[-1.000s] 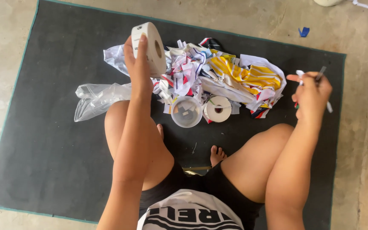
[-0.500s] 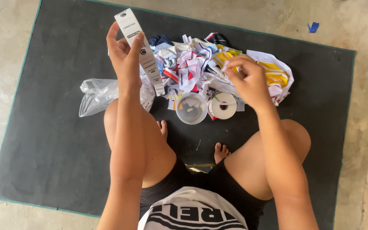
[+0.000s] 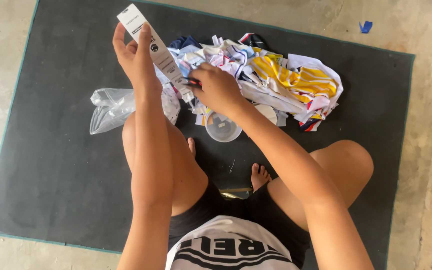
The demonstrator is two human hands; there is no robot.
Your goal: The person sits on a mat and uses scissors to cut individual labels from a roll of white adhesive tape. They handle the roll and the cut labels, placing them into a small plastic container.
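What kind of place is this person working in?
Probably a home floor or garage used as a makeshift workspace: bare concrete floor, a dark mat spread on it, and a pile of fabric scraps in front of the seated person.

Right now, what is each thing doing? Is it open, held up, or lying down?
left hand: raised, gripping the label strip.
label strip: held up, stretched out slanted.
right hand: closed at the strip's lower end.
clear cup: upright, open.
plastic bag: crumpled, lying flat.
cloth pile: heaped on the mat.
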